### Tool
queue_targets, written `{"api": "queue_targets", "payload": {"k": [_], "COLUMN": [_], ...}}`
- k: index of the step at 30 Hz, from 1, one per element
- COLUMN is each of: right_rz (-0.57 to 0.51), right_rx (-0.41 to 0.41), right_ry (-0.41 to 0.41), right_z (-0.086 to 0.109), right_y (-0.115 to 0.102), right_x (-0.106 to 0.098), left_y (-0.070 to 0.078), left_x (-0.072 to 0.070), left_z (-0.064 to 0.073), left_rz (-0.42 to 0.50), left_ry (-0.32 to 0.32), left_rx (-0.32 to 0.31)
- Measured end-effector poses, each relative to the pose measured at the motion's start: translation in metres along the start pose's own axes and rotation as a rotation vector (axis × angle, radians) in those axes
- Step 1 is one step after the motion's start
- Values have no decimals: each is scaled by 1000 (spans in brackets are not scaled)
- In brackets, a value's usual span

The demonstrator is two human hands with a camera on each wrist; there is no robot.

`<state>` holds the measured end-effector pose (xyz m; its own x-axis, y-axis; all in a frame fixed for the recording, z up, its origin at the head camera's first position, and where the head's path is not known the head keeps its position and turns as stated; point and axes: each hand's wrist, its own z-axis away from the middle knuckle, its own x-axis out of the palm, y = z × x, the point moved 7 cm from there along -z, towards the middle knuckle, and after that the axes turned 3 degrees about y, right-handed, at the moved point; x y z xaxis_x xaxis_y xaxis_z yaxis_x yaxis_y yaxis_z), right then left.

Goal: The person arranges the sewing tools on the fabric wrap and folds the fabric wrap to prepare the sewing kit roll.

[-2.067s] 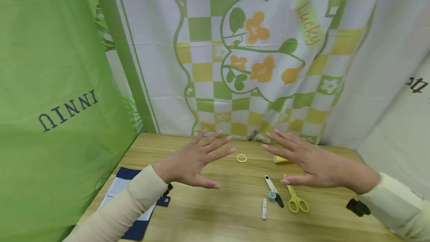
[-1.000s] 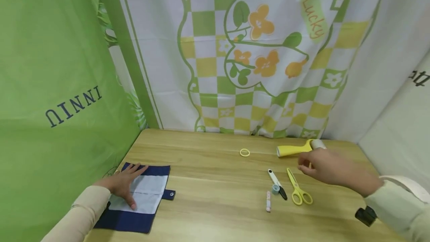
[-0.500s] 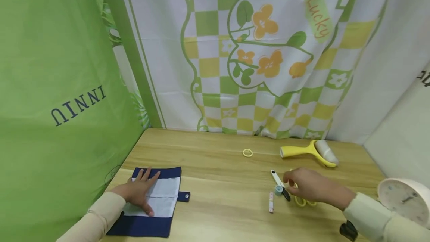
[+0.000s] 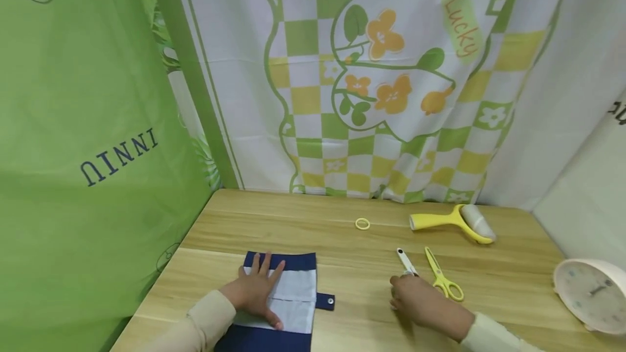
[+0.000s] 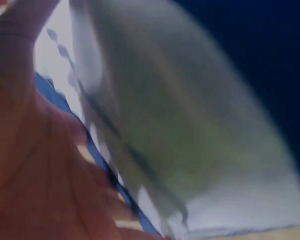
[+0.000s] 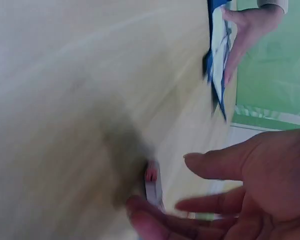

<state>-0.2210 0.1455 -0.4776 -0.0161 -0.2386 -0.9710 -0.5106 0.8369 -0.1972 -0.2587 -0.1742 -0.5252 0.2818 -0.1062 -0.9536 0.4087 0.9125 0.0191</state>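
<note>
My left hand (image 4: pixel 256 292) rests with spread fingers on a navy-and-white fabric pouch (image 4: pixel 293 287), which has a snap tab on its right side. Up close in the left wrist view, the white panel (image 5: pixel 190 150) bulges beside the palm. My right hand (image 4: pixel 423 300) is low over the table, left of the yellow scissors (image 4: pixel 440 276). In the right wrist view, its fingertips are at a small whitish stick (image 6: pixel 152 185) with a pink-red end, the thumb held apart. That hand covers part of a white-handled tool (image 4: pixel 405 259) in the head view; the small blue cup-like thing is hidden.
A yellow lint roller (image 4: pixel 455 221) lies at the back right. Near the back middle is a small yellow ring (image 4: pixel 362 224). A round clock (image 4: pixel 592 292) stands at the right edge. Curtains hang behind and left of the wooden table (image 4: pixel 303 232).
Both hands came down from above the table. My left hand and the pouch have moved right; my right hand went from beside the lint roller, past the scissors, to the small stick.
</note>
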Motion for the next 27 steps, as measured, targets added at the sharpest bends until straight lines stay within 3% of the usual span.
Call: {"api": "queue_targets", "payload": {"k": [2, 5, 8, 10, 13, 15, 18, 21, 24, 27], "right_rz": [37, 3, 35, 63, 74, 55, -18, -119, -234, -361], "right_rx": [54, 189, 224, 223, 216, 227, 261, 276, 233, 138], "right_ry": [39, 59, 78, 82, 83, 63, 23, 31, 69, 75], "right_z": [-1, -4, -7, -10, -14, -16, -19, -21, -31, -55], "right_y": [-2, -1, -3, -3, -3, -1, 2, -1, -16, -43], "right_x": [5, 9, 12, 16, 21, 26, 27, 16, -4, -22], "left_y": [24, 56, 73, 70, 49, 33, 18, 13, 12, 9], "left_x": [-1, 0, -4, -11, -22, -24, -14, -3, 3, 5], "left_z": [-5, -14, -22, -25, -20, -12, 2, 13, 17, 14], "left_rz": [-40, -114, -97, 12, 207, 279, 291, 289, 277, 243], "left_ry": [35, 94, 149, 195, 246, 229, 138, 63, 43, 57], "left_rx": [5, 5, 3, -7, 4, 40, 122, 187, 221, 231]}}
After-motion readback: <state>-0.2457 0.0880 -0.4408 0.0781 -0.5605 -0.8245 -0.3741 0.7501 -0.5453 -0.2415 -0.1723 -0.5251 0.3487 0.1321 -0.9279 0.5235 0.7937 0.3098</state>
